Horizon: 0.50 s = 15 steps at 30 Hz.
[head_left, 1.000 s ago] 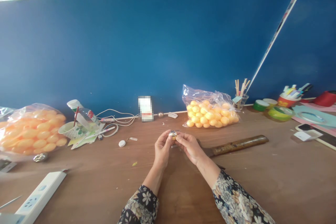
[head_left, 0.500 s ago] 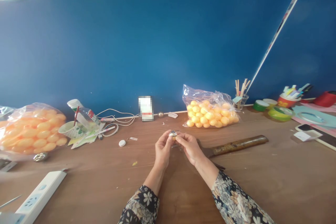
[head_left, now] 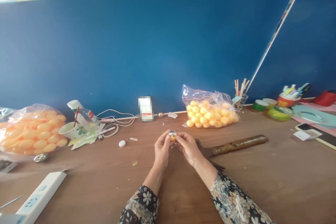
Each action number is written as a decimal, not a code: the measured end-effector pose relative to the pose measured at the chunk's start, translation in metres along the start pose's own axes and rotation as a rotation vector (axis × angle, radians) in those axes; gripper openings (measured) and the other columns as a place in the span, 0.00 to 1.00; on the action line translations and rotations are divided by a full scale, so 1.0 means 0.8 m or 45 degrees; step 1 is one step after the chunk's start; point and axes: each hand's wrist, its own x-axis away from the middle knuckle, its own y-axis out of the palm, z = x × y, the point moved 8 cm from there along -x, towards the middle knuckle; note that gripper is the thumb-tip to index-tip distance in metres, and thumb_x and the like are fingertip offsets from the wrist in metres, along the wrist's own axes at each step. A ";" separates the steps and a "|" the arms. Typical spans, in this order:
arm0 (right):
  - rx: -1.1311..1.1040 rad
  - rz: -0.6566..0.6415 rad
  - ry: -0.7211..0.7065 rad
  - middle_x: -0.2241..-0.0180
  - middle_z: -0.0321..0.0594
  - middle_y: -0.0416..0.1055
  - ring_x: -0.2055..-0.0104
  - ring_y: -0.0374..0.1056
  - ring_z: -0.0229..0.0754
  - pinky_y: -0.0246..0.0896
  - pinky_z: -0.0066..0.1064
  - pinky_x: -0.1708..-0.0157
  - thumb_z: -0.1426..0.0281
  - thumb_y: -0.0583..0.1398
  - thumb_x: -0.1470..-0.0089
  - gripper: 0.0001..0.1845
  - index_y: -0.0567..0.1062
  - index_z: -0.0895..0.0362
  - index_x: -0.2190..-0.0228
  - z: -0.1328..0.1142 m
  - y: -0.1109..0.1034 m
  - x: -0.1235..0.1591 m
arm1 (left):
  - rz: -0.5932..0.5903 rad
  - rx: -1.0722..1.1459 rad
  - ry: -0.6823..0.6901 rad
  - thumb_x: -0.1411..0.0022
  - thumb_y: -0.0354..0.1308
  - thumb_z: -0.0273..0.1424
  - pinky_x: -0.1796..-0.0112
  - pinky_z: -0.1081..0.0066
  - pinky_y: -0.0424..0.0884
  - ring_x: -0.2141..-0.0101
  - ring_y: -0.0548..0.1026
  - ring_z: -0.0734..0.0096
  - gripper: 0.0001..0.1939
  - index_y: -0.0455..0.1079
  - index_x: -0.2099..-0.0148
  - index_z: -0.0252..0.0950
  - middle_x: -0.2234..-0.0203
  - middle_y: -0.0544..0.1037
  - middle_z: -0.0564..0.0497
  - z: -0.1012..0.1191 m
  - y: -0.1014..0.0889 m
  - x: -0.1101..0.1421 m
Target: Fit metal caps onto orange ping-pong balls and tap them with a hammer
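Between both hands, above the table, is a small ball [head_left: 172,133], shiny silver on top with yellow-orange showing below. My left hand [head_left: 161,151] pinches it from the left, thumb against its near side. From the right, the fingertips of my right hand [head_left: 190,149] close on the same ball. Just beyond my right wrist lies a claw hammer [head_left: 238,146] with a worn wooden handle; my hand hides part of its dark head. Further back, a clear bag [head_left: 211,113] of yellow-orange balls rests against the blue panel.
At left are another bag of orange balls [head_left: 39,129], a silvery ball [head_left: 41,158], a paper cup [head_left: 70,130], a plastic bottle [head_left: 90,116] and a power strip [head_left: 42,196]. A white cap [head_left: 122,143] lies left of my hands. Tape rolls [head_left: 279,113] and a phone [head_left: 325,138] lie right.
The ball has turned slightly between my fingers, with more of its yellow-orange side showing. My hands have barely moved.
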 end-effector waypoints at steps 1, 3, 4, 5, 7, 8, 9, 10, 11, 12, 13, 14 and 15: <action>0.011 0.011 -0.001 0.70 0.36 0.76 0.70 0.69 0.36 0.63 0.29 0.68 0.63 0.71 0.63 0.15 0.74 0.56 0.74 0.001 -0.001 0.000 | -0.012 -0.002 0.003 0.48 0.64 0.39 0.62 0.68 0.74 0.64 0.79 0.65 0.23 0.72 0.53 0.32 0.60 0.80 0.42 0.001 0.001 0.000; 0.041 0.020 -0.017 0.70 0.36 0.76 0.71 0.69 0.37 0.63 0.30 0.68 0.62 0.71 0.63 0.16 0.74 0.56 0.73 0.001 -0.002 0.000 | -0.033 -0.016 -0.003 0.49 0.65 0.38 0.62 0.68 0.74 0.63 0.79 0.65 0.23 0.72 0.52 0.32 0.60 0.80 0.42 0.001 0.003 0.001; 0.055 0.018 -0.031 0.70 0.36 0.76 0.71 0.69 0.37 0.63 0.31 0.68 0.62 0.70 0.63 0.16 0.73 0.56 0.73 0.001 -0.002 -0.001 | -0.035 -0.031 -0.009 0.50 0.66 0.38 0.62 0.68 0.74 0.63 0.79 0.65 0.24 0.72 0.52 0.32 0.60 0.80 0.41 0.002 0.003 0.001; 0.067 0.015 -0.048 0.70 0.36 0.76 0.71 0.69 0.37 0.64 0.31 0.68 0.62 0.70 0.63 0.16 0.73 0.56 0.73 0.001 -0.002 -0.001 | -0.033 -0.049 -0.016 0.51 0.67 0.38 0.62 0.68 0.74 0.63 0.79 0.64 0.25 0.72 0.52 0.33 0.60 0.80 0.41 0.002 0.003 0.002; 0.085 0.008 -0.076 0.71 0.35 0.76 0.71 0.69 0.38 0.64 0.31 0.68 0.62 0.70 0.63 0.17 0.73 0.56 0.73 0.000 -0.001 -0.001 | -0.012 -0.081 -0.017 0.53 0.68 0.38 0.63 0.69 0.74 0.63 0.79 0.64 0.26 0.72 0.52 0.32 0.61 0.80 0.41 0.003 0.003 0.002; 0.095 0.007 -0.085 0.71 0.35 0.75 0.71 0.69 0.38 0.64 0.32 0.68 0.62 0.70 0.63 0.17 0.72 0.55 0.73 0.000 0.000 0.000 | 0.002 -0.090 -0.015 0.54 0.68 0.38 0.64 0.69 0.74 0.64 0.79 0.64 0.26 0.72 0.53 0.32 0.61 0.80 0.42 0.004 0.002 0.002; 0.106 0.008 -0.091 0.72 0.35 0.75 0.71 0.69 0.38 0.64 0.32 0.68 0.62 0.70 0.63 0.17 0.72 0.55 0.73 0.001 0.000 0.000 | 0.012 -0.097 -0.013 0.54 0.68 0.38 0.65 0.70 0.74 0.65 0.79 0.65 0.26 0.72 0.53 0.32 0.62 0.80 0.42 0.004 0.002 0.001; 0.117 0.009 -0.097 0.72 0.34 0.75 0.72 0.69 0.38 0.64 0.32 0.69 0.62 0.70 0.63 0.17 0.72 0.55 0.73 0.001 0.001 0.001 | 0.020 -0.102 -0.012 0.54 0.68 0.38 0.66 0.70 0.74 0.66 0.79 0.66 0.26 0.72 0.53 0.32 0.62 0.80 0.42 0.004 0.001 0.001; 0.129 0.009 -0.103 0.73 0.34 0.75 0.72 0.69 0.39 0.64 0.32 0.69 0.62 0.70 0.63 0.17 0.71 0.54 0.73 0.001 0.002 0.002 | 0.028 -0.106 -0.010 0.54 0.68 0.38 0.67 0.71 0.74 0.67 0.78 0.67 0.26 0.73 0.53 0.32 0.63 0.80 0.42 0.004 0.001 0.001; 0.141 0.008 -0.112 0.73 0.34 0.75 0.72 0.69 0.39 0.64 0.32 0.70 0.62 0.70 0.62 0.16 0.71 0.54 0.73 0.001 0.003 0.002 | 0.037 -0.109 -0.010 0.54 0.68 0.39 0.67 0.71 0.74 0.68 0.78 0.67 0.26 0.73 0.53 0.32 0.63 0.80 0.43 0.003 0.001 0.001; 0.155 0.007 -0.126 0.73 0.34 0.74 0.72 0.68 0.38 0.63 0.32 0.70 0.62 0.70 0.62 0.16 0.71 0.54 0.73 0.000 0.003 0.003 | 0.045 -0.112 -0.014 0.54 0.68 0.39 0.67 0.71 0.74 0.68 0.78 0.67 0.25 0.73 0.54 0.32 0.63 0.80 0.43 0.002 0.000 0.001; 0.169 0.003 -0.143 0.72 0.34 0.74 0.72 0.68 0.38 0.63 0.31 0.70 0.62 0.70 0.62 0.16 0.71 0.54 0.73 -0.001 0.004 0.004 | 0.053 -0.111 -0.018 0.54 0.68 0.39 0.67 0.70 0.74 0.68 0.78 0.67 0.25 0.73 0.54 0.32 0.63 0.80 0.43 0.001 -0.001 0.001; 0.181 -0.002 -0.161 0.72 0.34 0.74 0.71 0.68 0.38 0.63 0.31 0.70 0.62 0.70 0.61 0.16 0.71 0.54 0.73 -0.002 0.005 0.004 | 0.056 -0.105 -0.022 0.54 0.67 0.39 0.67 0.69 0.74 0.68 0.78 0.66 0.25 0.74 0.55 0.32 0.63 0.80 0.42 0.001 -0.001 0.001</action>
